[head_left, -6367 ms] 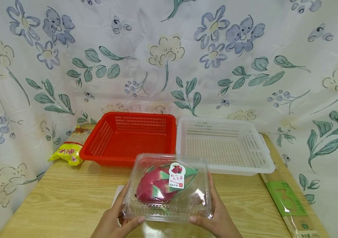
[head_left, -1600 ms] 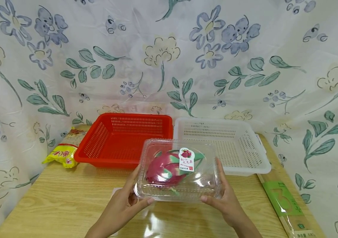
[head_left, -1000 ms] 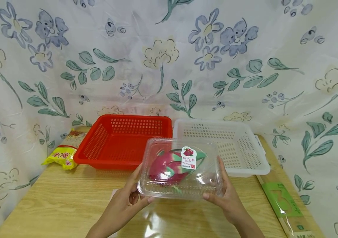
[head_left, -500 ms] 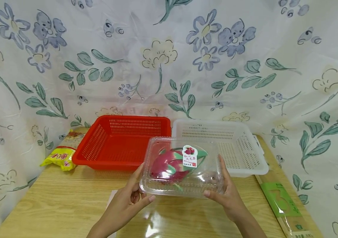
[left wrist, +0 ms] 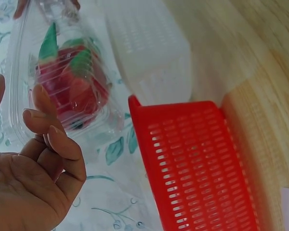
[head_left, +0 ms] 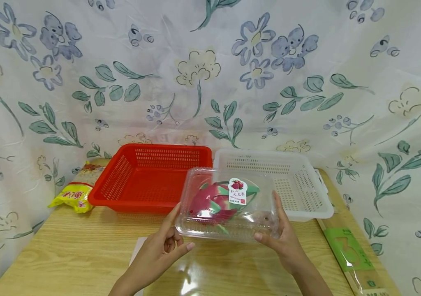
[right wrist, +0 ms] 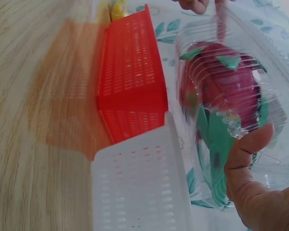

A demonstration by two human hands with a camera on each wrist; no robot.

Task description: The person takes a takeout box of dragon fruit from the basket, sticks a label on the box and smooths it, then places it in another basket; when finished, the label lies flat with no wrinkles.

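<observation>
Clear clamshell box [head_left: 229,205] between both hands [head_left: 225,246]

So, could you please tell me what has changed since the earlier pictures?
Both hands, left hand and right hand, have carried the clear plastic clamshell box with the pink dragon fruit up and away, toward the white plastic basket. The red plastic basket and yellow snack bag stayed put.
</observation>
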